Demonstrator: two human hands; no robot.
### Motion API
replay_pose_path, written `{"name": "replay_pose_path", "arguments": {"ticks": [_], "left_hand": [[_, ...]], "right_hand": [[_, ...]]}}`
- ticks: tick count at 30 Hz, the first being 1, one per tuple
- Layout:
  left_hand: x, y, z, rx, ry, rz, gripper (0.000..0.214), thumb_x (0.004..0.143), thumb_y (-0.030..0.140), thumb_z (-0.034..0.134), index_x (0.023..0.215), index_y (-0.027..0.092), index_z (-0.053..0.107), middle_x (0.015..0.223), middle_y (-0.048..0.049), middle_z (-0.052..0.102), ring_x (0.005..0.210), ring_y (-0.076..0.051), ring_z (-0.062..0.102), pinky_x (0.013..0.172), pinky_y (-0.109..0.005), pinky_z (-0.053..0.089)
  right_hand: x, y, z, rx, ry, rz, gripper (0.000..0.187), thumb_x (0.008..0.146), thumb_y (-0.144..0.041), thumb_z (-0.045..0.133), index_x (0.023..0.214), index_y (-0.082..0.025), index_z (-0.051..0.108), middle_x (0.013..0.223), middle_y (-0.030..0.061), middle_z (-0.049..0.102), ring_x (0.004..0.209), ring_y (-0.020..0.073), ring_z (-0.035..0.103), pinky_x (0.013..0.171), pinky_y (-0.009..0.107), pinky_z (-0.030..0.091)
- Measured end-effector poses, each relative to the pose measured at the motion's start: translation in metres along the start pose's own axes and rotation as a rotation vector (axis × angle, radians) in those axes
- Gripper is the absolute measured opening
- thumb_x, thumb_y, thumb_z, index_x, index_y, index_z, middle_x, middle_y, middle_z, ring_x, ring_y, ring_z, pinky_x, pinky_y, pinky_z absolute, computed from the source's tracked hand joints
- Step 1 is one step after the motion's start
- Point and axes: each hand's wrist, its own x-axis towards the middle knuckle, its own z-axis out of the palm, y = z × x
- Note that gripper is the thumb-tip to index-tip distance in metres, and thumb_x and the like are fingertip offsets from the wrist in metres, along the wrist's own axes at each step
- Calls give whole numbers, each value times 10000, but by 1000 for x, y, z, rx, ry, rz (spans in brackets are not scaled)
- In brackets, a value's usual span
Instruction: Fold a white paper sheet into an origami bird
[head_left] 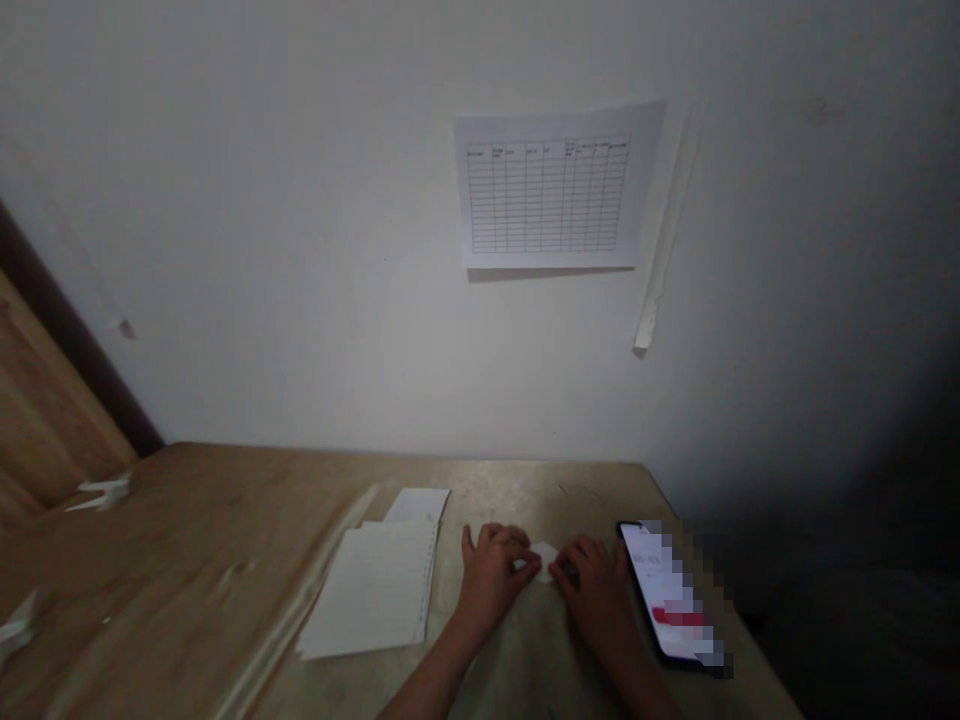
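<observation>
Filling the upper part of the frame, a plain pale wall (262, 250) rises behind a brownish table (345, 690), which spreads along the bottom and has a long crease running toward the lower left. A brown wooden panel (52, 410) slants in at the left edge. Above center, slightly right, a white printed sheet (551, 190) hangs on the wall, showing a grid of rows and columns whose headings are too small to read. Lower center-left, a pile of lined paper (375, 590) lies on the table, its sheets unevenly stacked. Two bare hands reach up from the bottom edge, right of that pile: the left hand (491, 572) and the right hand (596, 585), fingers curled, each pinching one side of the same small white piece of paper (546, 562). That piece sits between the fingertips, just right of center in the lower frame. Beside the right hand, at lower right, lies a phone (660, 590) with a lit screen, partly pixelated, bearing a red button. A narrow pale strip (664, 250) runs down the wall beside the printed sheet. Small white scraps (105, 490) lie at the table's far left.
</observation>
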Motion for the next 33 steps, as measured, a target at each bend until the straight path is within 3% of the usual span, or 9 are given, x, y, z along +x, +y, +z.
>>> {"name": "replay_pose_path", "arguments": {"ticks": [7,24,33], "left_hand": [[1,0,1,0,-6,-18,76,820,385,729,877,401,777,1105,37,727,1137,-250,538,1142,-686,33],[1,2,0,-7,-10,-29,75,837,393,709,880,385,770,1122,44,718,1152,-243,531,1146,-678,37],[0,3,3,0,30,-25,38,812,360,735,839,366,760,1103,54,720,1130,-245,539,1133,-694,36]], "right_hand": [[3,1,-2,28,-6,-3,144,909,-276,580,811,-262,684,898,4,661,923,200,604,1077,454,243],[1,1,0,-11,-20,9,135,930,-294,552,847,-259,653,930,6,656,966,224,599,1085,545,238],[0,-1,0,14,-3,14,124,912,-271,554,813,-246,623,902,15,643,937,231,586,1067,536,240]]}}
